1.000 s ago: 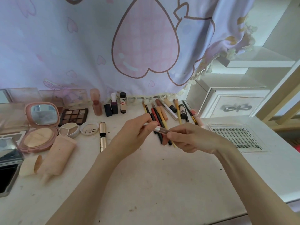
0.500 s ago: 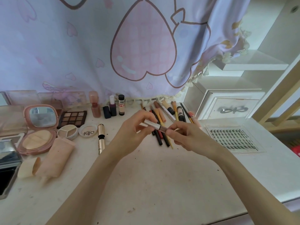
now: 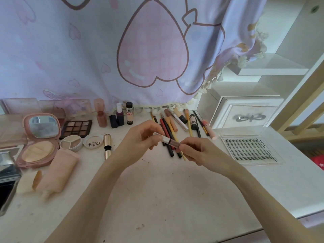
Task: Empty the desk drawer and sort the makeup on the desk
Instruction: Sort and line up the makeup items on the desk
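Observation:
Both hands hold one slim pinkish makeup tube [image 3: 170, 140] above the white desk [image 3: 157, 199]. My left hand [image 3: 140, 137] pinches its pale left end, and my right hand [image 3: 198, 151] grips its darker right end. Behind the hands lies a row of pencils and brushes [image 3: 177, 127]. To the left sit a gold mascara tube [image 3: 107, 146], an open pink powder compact [image 3: 39, 141], an eyeshadow palette [image 3: 76, 128], two round pots [image 3: 71, 142], a beige squeeze tube [image 3: 57, 172] and small bottles [image 3: 122, 116].
A clear tray of false lashes [image 3: 249, 148] lies on the right, next to a white drawer box [image 3: 245, 114]. A lilac curtain with a pink heart [image 3: 152, 50] hangs behind the desk. A dark open case [image 3: 7, 179] sits at the left edge.
Both hands have lifted the tube a little and tilted it, the left end now higher. The view has shifted slightly; nothing on the desk has moved.

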